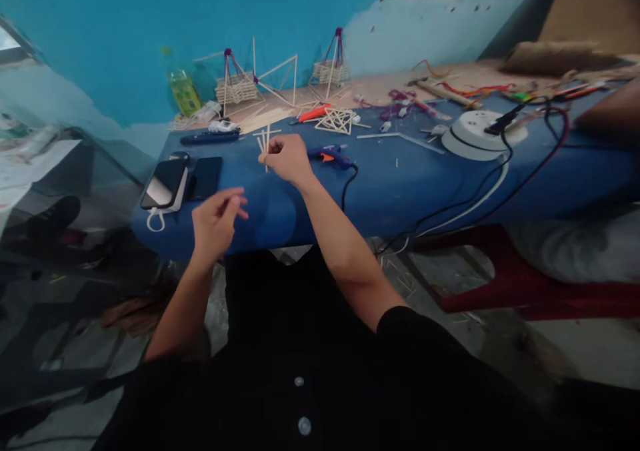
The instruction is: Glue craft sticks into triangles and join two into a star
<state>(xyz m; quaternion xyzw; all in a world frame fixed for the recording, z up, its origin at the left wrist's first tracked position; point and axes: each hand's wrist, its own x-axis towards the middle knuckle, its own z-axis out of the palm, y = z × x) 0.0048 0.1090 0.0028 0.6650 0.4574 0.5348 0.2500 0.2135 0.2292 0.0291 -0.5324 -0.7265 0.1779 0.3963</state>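
Blue work surface (400, 194), set against a turquoise wall (150, 17); clock positions are taken from the right hand (289, 159), with 12 toward the wall. That hand pinches several thin sticks (263, 144) at 10 o'clock between thumb and fingers; holding them low on their length probably leaves the upper ends free. Left hand (217, 219), 8 o'clock: fingers loosely bent, nothing visible held, well apart from the sticks. Glue gun (340, 158), 3 o'clock: laid just beside the right hand, presumably for easy reach, its black cable (345, 187) dropping toward 4. Loose sticks (265, 119), 11 o'clock, apparently bundled as stock. Stick lattice (336, 121), 2 o'clock, likely parked clear of both hands.
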